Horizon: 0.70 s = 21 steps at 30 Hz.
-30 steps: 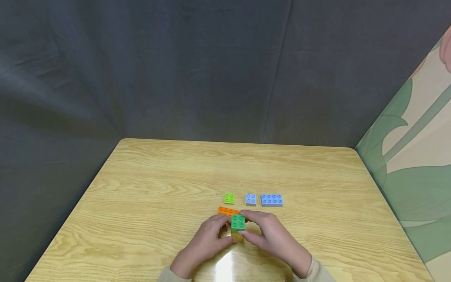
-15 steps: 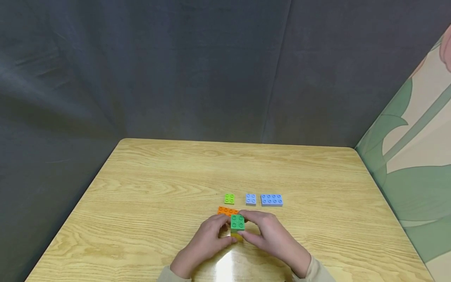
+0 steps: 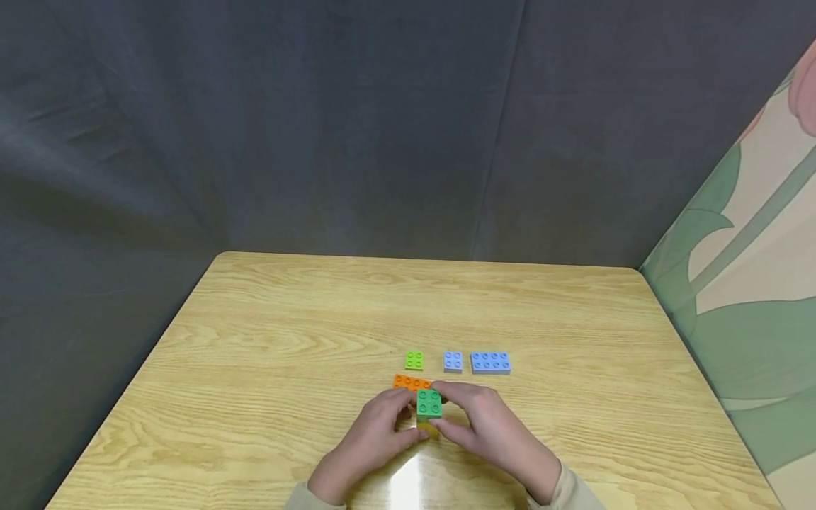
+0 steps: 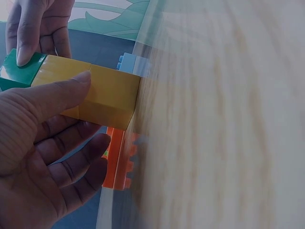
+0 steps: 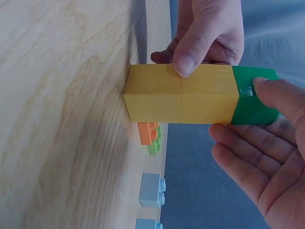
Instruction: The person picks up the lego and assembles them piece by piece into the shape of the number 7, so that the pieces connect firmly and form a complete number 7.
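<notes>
Two yellow bricks (image 5: 181, 95) are stacked upright on the table, with a green brick (image 3: 429, 402) on top and no gap showing between them. My left hand (image 3: 380, 428) grips the yellow bricks, its thumb across them near their seam in the left wrist view. With thumb and fingers, my right hand (image 3: 487, 425) pinches the green brick at the top of the stack. Just behind the stack lies an orange brick (image 3: 411, 382), partly hidden by the left fingers and the green brick.
Beyond the orange brick, a lime green brick (image 3: 414, 360), a small light blue brick (image 3: 452, 362) and a longer blue brick (image 3: 490, 363) lie in a row on the wooden table (image 3: 287, 319). A dark curtain (image 3: 350, 142) hangs behind.
The green brick's top has shifted very slightly left over the past second. Both hands keep their hold, and the loose bricks stay put; the whole view shifts a little.
</notes>
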Each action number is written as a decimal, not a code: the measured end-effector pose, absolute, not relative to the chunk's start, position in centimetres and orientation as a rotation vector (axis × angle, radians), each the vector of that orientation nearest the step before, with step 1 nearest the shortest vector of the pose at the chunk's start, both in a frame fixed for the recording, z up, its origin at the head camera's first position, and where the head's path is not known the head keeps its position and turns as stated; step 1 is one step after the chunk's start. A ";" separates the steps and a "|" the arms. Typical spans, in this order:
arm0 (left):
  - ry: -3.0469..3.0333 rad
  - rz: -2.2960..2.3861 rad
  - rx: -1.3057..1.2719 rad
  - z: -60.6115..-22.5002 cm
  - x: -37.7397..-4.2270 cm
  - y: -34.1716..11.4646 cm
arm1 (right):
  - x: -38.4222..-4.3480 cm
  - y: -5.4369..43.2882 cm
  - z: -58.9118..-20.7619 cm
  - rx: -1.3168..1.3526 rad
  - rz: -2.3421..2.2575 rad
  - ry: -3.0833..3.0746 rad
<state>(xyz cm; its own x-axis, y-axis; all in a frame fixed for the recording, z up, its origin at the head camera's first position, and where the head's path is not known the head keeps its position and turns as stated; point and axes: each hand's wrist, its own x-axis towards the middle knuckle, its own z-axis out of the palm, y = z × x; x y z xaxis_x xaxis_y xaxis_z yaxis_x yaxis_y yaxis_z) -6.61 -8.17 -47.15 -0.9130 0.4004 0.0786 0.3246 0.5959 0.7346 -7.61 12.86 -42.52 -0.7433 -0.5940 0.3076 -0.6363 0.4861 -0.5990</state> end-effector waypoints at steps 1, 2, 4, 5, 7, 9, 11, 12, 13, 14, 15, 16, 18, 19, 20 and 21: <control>2.721 1.222 0.617 -47.2 -6.6 -8.2 | -7.6 12.9 -42.5 1.102 1.110 -2.656; 2.720 1.220 0.613 -47.2 -6.6 -8.2 | -7.6 12.9 -42.6 1.104 1.108 -2.655; 2.718 1.216 0.608 -47.2 -6.6 -8.2 | -7.6 12.9 -42.6 1.104 1.102 -2.652; 2.718 1.214 0.606 -47.1 -6.6 -8.2 | -7.6 12.9 -42.6 1.103 1.101 -2.652; 2.718 1.212 0.604 -47.1 -6.6 -8.1 | -7.6 12.9 -42.6 1.099 1.095 -2.654; 2.717 1.210 0.602 -47.1 -6.6 -8.1 | -7.6 12.9 -42.6 1.094 1.096 -2.658; 2.713 1.211 0.600 -47.1 -6.6 -8.1 | -7.6 12.9 -42.7 1.090 1.101 -2.662; 2.711 1.213 0.597 -47.2 -6.6 -8.1 | -7.5 12.9 -42.7 1.089 1.102 -2.664; 2.710 1.215 0.597 -47.2 -6.6 -8.2 | -7.5 12.9 -42.7 1.089 1.106 -2.663; 2.708 1.218 0.598 -47.2 -6.6 -8.2 | -7.5 12.9 -42.7 1.089 1.108 -2.661; 2.706 1.221 0.597 -47.2 -6.6 -8.2 | -7.5 12.9 -42.7 1.089 1.109 -2.660; 2.707 1.223 0.597 -47.2 -6.6 -8.2 | -7.5 12.9 -42.7 1.090 1.110 -2.659; 2.707 1.226 0.597 -47.2 -6.6 -8.1 | -7.5 12.9 -42.7 1.090 1.108 -2.658; 2.707 1.227 0.599 -47.2 -6.6 -8.2 | -7.5 12.9 -42.7 1.091 1.109 -2.657; 2.707 1.227 0.598 -47.2 -6.6 -8.2 | -7.5 12.9 -42.7 1.091 1.108 -2.658; 2.706 1.229 0.599 -47.2 -6.6 -8.2 | -7.5 12.9 -42.7 1.090 1.109 -2.659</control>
<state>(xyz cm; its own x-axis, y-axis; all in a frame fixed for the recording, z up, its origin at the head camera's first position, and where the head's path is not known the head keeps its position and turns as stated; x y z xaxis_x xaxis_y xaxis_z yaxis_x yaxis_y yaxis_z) -6.58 -8.16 -47.20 -0.9162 0.3959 0.0620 0.3072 0.5947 0.7430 -7.54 12.92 -42.71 -0.7479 -0.5882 0.3076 -0.6325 0.4907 -0.5993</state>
